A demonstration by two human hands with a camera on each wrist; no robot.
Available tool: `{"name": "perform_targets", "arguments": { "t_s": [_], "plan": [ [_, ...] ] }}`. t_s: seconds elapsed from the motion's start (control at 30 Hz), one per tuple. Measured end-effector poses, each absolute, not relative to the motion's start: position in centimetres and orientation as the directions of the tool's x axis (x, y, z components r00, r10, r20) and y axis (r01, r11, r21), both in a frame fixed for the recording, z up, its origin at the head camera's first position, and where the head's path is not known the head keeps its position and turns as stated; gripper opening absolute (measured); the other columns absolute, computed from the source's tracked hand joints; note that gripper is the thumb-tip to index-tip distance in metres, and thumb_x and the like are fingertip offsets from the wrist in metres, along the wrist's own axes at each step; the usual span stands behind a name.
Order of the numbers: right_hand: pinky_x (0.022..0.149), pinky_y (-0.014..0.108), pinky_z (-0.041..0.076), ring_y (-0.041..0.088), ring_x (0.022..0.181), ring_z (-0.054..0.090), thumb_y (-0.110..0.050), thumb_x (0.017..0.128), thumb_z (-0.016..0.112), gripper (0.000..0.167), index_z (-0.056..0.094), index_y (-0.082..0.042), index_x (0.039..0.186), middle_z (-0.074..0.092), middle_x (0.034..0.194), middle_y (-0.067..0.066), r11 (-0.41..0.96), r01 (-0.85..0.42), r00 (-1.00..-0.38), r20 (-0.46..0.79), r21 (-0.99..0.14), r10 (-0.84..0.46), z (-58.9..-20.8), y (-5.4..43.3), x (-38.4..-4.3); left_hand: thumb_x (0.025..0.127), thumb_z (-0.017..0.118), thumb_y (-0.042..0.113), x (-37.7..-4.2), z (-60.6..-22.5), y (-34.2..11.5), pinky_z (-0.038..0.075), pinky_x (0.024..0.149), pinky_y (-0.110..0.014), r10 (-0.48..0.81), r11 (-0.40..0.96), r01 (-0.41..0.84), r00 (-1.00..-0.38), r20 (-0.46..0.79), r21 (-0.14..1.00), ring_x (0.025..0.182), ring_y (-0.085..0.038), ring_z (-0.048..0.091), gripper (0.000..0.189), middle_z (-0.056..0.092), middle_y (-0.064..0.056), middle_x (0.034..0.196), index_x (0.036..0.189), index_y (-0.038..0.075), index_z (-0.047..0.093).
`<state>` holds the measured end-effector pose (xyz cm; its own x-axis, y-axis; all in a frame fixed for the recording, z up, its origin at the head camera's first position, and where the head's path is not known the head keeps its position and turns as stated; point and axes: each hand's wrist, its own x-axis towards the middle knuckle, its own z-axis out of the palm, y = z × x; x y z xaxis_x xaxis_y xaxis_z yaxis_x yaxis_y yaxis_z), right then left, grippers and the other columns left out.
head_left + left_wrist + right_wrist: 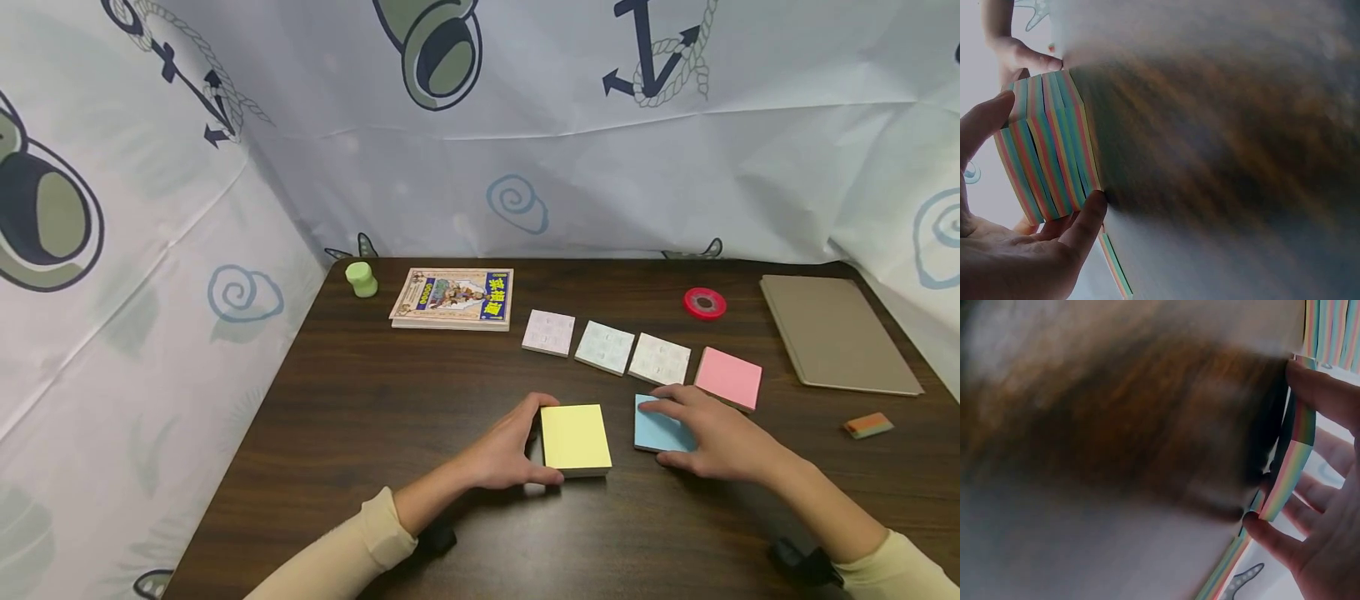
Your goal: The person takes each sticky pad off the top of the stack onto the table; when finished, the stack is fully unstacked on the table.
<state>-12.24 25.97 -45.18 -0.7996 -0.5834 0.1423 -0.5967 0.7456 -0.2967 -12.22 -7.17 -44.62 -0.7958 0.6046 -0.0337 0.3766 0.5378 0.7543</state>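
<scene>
Near the middle of the table, my left hand [508,454] grips a tall stack of sticky note pads [576,437] by its left side, thumb at the near edge and fingers at the far one. Yellow is the top sheet; the left wrist view shows several pads with striped coloured edges in the stack [1054,159]. To its right, my right hand [720,437] holds a single blue sticky note pad [660,427] between thumb and fingers. In the right wrist view the blue pad's striped edge [1291,478] is tilted, its dark underside partly showing. A gap separates pad and stack.
A pink pad [727,379] and three pale printed pads [604,347] form a slanting row behind my hands. Farther back are a comic book [453,298], a green knobbed object [362,279] and a red ring-shaped roll [705,303]. A grey-brown notebook [836,333] and an eraser [868,425] lie right.
</scene>
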Motion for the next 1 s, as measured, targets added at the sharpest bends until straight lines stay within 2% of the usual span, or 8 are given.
{"name": "perform_targets", "arguments": {
  "t_s": [0.33,0.53,0.63,0.83,1.0],
  "plan": [
    [0.087,0.046,0.049,0.027,0.113,0.056,-0.038,0.074,0.085,0.065,0.062,-0.017,0.131,0.056,0.13,0.007,0.746,-0.618,-0.785,0.139,-0.248,-0.604,-44.5,25.8,-12.1,0.069,0.09,0.025,-12.1,-44.6,-7.2,0.04,0.096,-0.031,0.603,0.543,0.374,-0.797,-0.039,0.752,0.11,-0.014,0.051,0.086,0.051,0.001,0.123,0.137,0.014,0.038],
    [0.086,0.045,0.05,0.022,0.108,0.061,-0.035,0.077,0.083,0.055,0.066,-0.014,0.125,0.06,0.122,-0.001,0.716,-0.655,-0.755,0.229,-0.24,-0.614,-42.1,25.1,-12.1,0.07,0.09,0.024,-12.1,-44.5,-7.2,0.04,0.096,-0.031,0.604,0.54,0.372,-0.796,-0.041,0.755,0.11,-0.013,0.05,0.086,0.051,0.001,0.124,0.137,0.013,0.038],
    [0.086,0.041,0.051,0.018,0.111,0.06,-0.034,0.08,0.081,0.051,0.066,-0.018,0.125,0.059,0.125,-0.003,0.683,-0.678,-0.735,0.275,-0.271,-0.62,-40.9,24.0,-11.9,0.07,0.09,0.024,-12.1,-44.4,-7.2,0.04,0.097,-0.031,0.605,0.544,0.376,-0.795,-0.041,0.751,0.11,-0.012,0.049,0.086,0.051,0.001,0.124,0.137,0.013,0.038],
    [0.091,0.04,0.049,0.015,0.121,0.052,-0.045,0.083,0.077,0.056,0.062,-0.019,0.13,0.051,0.137,-0.006,0.573,-0.747,-0.661,0.289,-0.335,-0.692,-40.1,20.3,-10.9,0.071,0.089,0.025,-12.2,-44.4,-7.1,0.04,0.096,-0.031,0.615,0.55,0.386,-0.787,-0.047,0.741,0.11,-0.012,0.049,0.086,0.049,0.0,0.126,0.137,0.011,0.037],
    [0.096,0.043,0.045,0.019,0.127,0.047,-0.049,0.081,0.077,0.066,0.056,-0.018,0.136,0.044,0.145,0.0,0.511,-0.796,-0.594,0.253,-0.325,-0.764,-40.9,18.0,-10.4,0.072,0.089,0.026,-12.2,-44.4,-7.1,0.041,0.096,-0.03,0.631,0.552,0.425,-0.775,-0.027,0.717,0.11,-0.011,0.05,0.086,0.049,-0.001,0.129,0.138,0.011,0.035]
  ]
}}
